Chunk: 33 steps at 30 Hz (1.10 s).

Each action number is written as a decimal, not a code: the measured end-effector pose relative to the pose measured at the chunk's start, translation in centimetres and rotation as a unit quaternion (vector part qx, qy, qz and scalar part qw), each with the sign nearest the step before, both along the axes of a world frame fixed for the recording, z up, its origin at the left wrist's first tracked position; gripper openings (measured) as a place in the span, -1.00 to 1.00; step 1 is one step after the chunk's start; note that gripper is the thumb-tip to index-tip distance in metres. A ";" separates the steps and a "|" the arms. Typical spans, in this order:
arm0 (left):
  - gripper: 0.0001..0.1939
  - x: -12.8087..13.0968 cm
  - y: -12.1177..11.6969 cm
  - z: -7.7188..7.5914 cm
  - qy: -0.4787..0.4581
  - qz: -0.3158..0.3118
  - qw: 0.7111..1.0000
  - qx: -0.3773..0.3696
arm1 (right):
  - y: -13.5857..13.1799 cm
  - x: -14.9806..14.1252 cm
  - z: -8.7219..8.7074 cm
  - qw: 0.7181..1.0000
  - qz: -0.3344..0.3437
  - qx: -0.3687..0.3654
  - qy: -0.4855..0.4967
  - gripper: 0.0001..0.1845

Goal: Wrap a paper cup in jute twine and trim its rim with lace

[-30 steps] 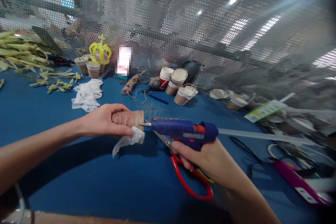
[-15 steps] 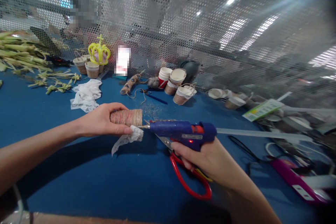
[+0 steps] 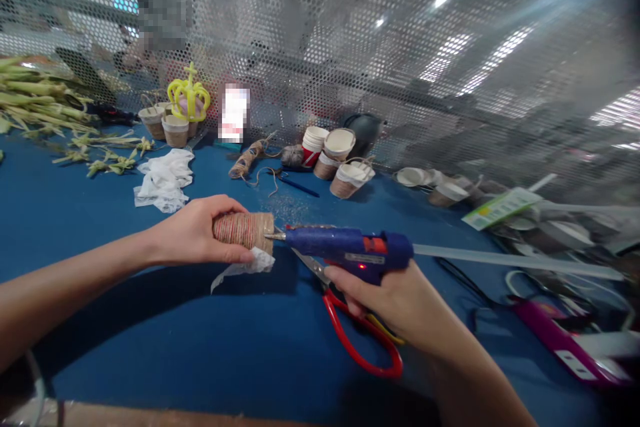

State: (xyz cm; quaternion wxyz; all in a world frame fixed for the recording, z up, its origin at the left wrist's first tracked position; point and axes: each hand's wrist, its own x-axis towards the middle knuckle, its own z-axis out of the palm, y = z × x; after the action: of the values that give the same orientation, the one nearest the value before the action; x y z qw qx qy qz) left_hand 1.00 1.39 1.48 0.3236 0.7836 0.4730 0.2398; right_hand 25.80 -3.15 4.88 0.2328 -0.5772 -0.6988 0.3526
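My left hand (image 3: 207, 233) is wrapped round a twine-wound cup (image 3: 245, 230) lying on its side, its rim end to the right. A strip of white lace (image 3: 253, 263) hangs from the cup's lower edge below my thumb. In my right hand (image 3: 380, 297) is a blue hot glue gun (image 3: 340, 247), its red light lit and a long clear glue stick (image 3: 500, 260) sticking out behind. The gun's metal nozzle meets the cup near its rim. Under the gun and my right hand lie red-handled scissors (image 3: 363, 343), partly hidden.
Crumpled white lace (image 3: 165, 180) lies left of the cup. Behind stand twine-wrapped cups (image 3: 350, 179), a twine bundle (image 3: 247, 160), a blue pen (image 3: 300, 187) and a yellow crown-shaped piece (image 3: 189, 97). A purple power strip (image 3: 555, 340) sits at right; a perforated metal screen (image 3: 320, 47) rises behind.
The cup has turned slightly and shifted a little right and down in my left hand. The nozzle now sits over the cup's side near the rim, above the lace rather than beside it.
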 end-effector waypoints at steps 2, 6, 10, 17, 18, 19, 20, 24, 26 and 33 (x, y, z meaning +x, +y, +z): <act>-0.46 -0.1 0.1 0.1 -0.002 0.011 1.000 -0.001 | 0.0 0.1 -0.1 1.000 0.004 0.000 -0.001 -0.63; -0.46 -0.2 0.2 0.1 -0.004 0.025 1.000 0.003 | 0.0 0.2 -0.2 1.000 0.007 -0.004 -0.006 -0.63; -0.46 -0.2 0.2 0.0 -0.004 0.012 1.000 0.015 | 0.0 0.2 -0.2 1.000 0.008 -0.002 -0.006 -0.62; -0.50 -0.1 0.0 -0.2 0.008 -0.011 0.997 0.074 | 0.3 0.2 -0.1 1.000 -0.008 0.020 -0.004 -0.61; -0.50 -0.1 0.0 -0.2 0.008 -0.015 0.997 0.080 | 0.3 0.3 -0.1 1.000 -0.007 0.024 -0.007 -0.62; -0.50 -0.1 0.0 -0.3 0.010 -0.020 0.996 0.088 | 0.3 0.3 -0.1 1.000 -0.006 0.028 -0.009 -0.62; -0.50 -0.2 0.0 -0.3 0.013 -0.024 0.995 0.098 | 0.3 0.4 -0.2 0.999 -0.003 0.033 -0.011 -0.64; -0.49 -0.2 0.1 -0.5 0.026 -0.032 0.990 0.137 | 0.3 0.5 -0.2 0.999 0.021 0.044 -0.009 -0.73; -0.47 -0.2 0.2 -0.6 0.028 -0.034 0.988 0.151 | 0.3 0.6 -0.3 0.999 0.030 0.043 -0.003 -0.76; -0.42 -0.3 0.2 -0.8 0.041 -0.035 0.982 0.182 | 0.4 0.6 -0.5 1.000 0.012 0.007 0.000 -0.65</act>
State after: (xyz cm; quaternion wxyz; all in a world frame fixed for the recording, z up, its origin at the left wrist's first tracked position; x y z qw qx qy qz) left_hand 0.69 1.61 0.63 0.1637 0.8548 0.4064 0.2782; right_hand 26.37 -2.79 4.42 0.2328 -0.5669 -0.7083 0.3505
